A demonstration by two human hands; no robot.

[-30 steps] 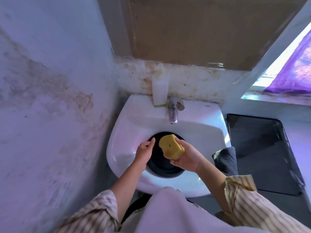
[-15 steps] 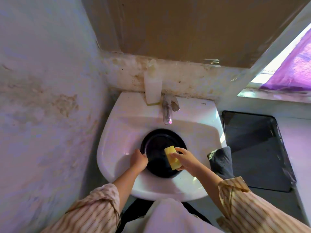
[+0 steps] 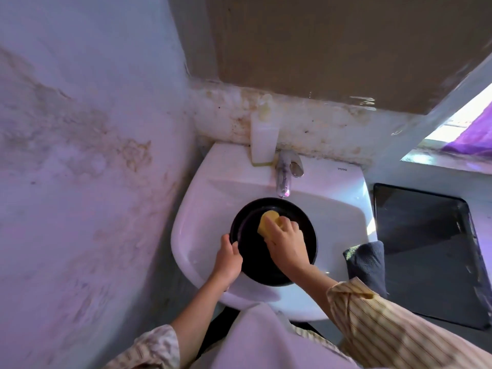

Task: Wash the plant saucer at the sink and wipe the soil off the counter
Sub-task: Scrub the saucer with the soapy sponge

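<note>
Stained, peeling wall (image 3: 80,155) fills the left side, running into a corner where a white sink (image 3: 202,209) is mounted. On the sink's back ledge stands a pale bottle (image 3: 263,137), just left of the metal tap (image 3: 284,173). Inside the basin, below the tap's spout, lies the black plant saucer (image 3: 300,217). The left hand (image 3: 227,261) grips the saucer's left rim, fingers curled over the edge. The right hand (image 3: 286,245) presses a yellow sponge (image 3: 267,222) onto the saucer's inner face, fingers curled over the sponge's top. Both forearms come out of striped sleeves. Draped over the sink's right edge is a dark cloth (image 3: 368,265). Beyond it, on the counter (image 3: 487,227), sits a black tray (image 3: 426,249). Purple fabric (image 3: 476,137) hangs at the bright window in the upper right.
</note>
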